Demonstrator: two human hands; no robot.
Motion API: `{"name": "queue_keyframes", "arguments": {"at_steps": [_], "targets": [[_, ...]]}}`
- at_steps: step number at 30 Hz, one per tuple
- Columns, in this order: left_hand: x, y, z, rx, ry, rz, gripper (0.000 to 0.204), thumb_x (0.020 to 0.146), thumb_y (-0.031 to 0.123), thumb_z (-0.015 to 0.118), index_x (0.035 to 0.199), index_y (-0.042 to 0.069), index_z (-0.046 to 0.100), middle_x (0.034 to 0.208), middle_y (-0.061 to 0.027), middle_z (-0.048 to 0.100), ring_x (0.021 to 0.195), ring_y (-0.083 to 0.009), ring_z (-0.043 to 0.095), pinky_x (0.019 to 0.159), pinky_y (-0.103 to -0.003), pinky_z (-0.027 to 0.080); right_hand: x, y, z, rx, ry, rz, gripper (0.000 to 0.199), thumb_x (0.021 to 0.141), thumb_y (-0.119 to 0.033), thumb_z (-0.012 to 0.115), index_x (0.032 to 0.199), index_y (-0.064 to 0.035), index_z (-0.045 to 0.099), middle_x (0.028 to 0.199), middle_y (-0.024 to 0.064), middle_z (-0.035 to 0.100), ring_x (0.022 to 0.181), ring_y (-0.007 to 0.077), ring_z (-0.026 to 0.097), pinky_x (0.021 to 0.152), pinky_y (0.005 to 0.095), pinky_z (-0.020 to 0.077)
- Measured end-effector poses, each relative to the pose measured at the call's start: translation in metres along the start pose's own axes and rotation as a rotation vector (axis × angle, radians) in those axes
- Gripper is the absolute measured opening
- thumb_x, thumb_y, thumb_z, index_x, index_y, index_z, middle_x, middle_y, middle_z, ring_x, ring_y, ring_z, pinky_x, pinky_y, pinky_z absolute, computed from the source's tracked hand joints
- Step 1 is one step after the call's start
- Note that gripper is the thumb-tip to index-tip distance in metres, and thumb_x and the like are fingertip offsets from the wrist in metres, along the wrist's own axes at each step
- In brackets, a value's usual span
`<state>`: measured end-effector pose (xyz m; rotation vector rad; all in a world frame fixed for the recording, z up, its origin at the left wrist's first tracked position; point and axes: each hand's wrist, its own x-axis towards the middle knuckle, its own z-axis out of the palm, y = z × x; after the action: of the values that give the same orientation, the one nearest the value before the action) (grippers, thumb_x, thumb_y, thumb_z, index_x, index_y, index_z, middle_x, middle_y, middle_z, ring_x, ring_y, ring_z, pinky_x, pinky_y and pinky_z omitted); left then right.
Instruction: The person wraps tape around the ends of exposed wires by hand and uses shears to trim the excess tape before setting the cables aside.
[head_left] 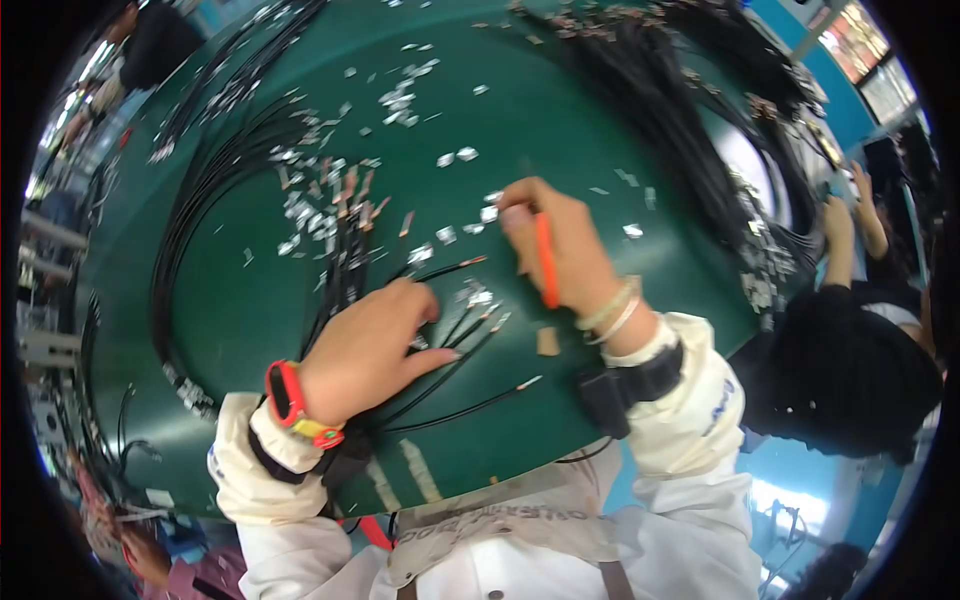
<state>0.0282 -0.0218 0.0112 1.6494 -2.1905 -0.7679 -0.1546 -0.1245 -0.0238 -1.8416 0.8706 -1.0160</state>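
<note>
My left hand [370, 345] lies over several thin black cables [465, 403], fingers curled and thumb stretched along them. Their stripped, coppery or silvery ends fan out to the right of the thumb. My right hand [565, 245] is closed around an orange-handled tool [546, 262] and hovers slightly blurred to the right of the cable ends. Its working end is hidden or too blurred to make out. Beyond my left hand, a bundle of black cables with copper ends [350, 215] lies on the green table [450, 90].
Small silvery pieces [400, 100] are scattered across the table. A curved black cable bundle [170, 260] lies at the left, and thick black bundles [660, 110] at the far right. A small tan piece [547, 341] sits near my right wrist. Another person [840, 370] is at the right edge.
</note>
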Motion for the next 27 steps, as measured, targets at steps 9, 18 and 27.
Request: {"name": "queue_keyframes", "arguments": {"at_steps": [9,18,27], "targets": [[0.007,-0.012,0.021,-0.105,-0.028,0.195,0.023,0.077,0.014,0.062,0.09,0.001,0.048,0.078,-0.008,0.051,0.069,-0.0198,0.052,0.062,-0.03,0.043,-0.004,-0.02,-0.005,-0.085,-0.12,0.039,0.011,0.081,-0.009,0.056,0.082,0.0016,0.053,0.061,-0.0008,0.043,0.053,0.0055,0.035,0.049,0.0204,0.03],[0.01,0.003,0.019,-0.808,0.002,-0.081,0.012,0.083,0.01,0.054,0.083,-0.002,0.053,0.066,-0.0058,0.054,0.057,-0.0096,0.051,0.051,-0.024,0.04,-0.019,-0.021,0.0,0.135,-0.248,0.115,0.014,0.079,-0.008,0.059,0.073,0.0021,0.051,0.057,0.0042,0.044,0.052,0.0072,0.037,0.046,0.0232,0.031],[0.016,0.008,0.024,-0.835,0.016,-0.177,0.011,0.079,0.008,0.058,0.077,-0.004,0.056,0.063,-0.0059,0.056,0.054,-0.0088,0.052,0.049,-0.022,0.042,-0.022,-0.026,-0.01,0.018,-0.33,0.175,0.019,0.08,-0.01,0.058,0.069,0.0031,0.049,0.056,0.011,0.045,0.048,0.0141,0.04,0.044,0.0284,0.0331]]}}
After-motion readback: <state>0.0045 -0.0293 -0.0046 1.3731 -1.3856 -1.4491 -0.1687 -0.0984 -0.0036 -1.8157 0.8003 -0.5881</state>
